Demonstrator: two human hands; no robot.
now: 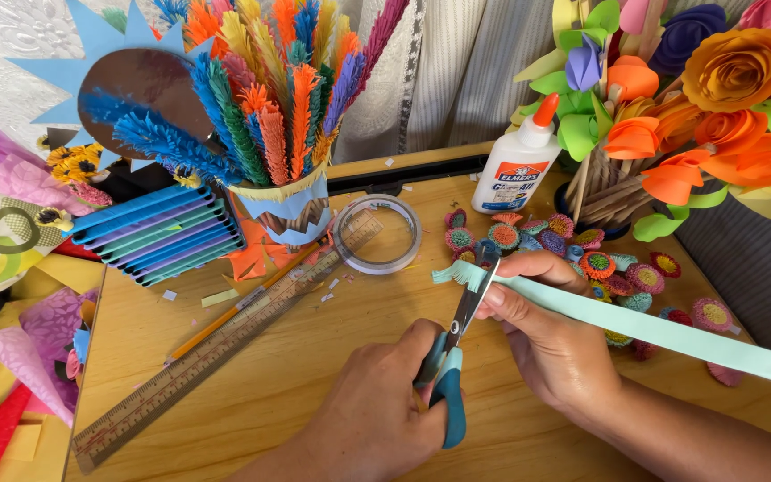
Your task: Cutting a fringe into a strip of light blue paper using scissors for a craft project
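Left hand (377,406) grips the blue-handled scissors (453,357), fingers through the loops, blades up and meeting the fringed end of a pale green paper strip (644,326). Right hand (551,335) pinches that strip just beside the blades; the strip trails off to the right above the wooden worktop (296,375). Small rolled paper flowers (582,250) lie just behind the hands. Farther back: a clear tape roll (377,234), a ruler (216,353) with a pencil (243,303) alongside, a white glue bottle (519,165), and a cup of fringed paper sticks (283,201).
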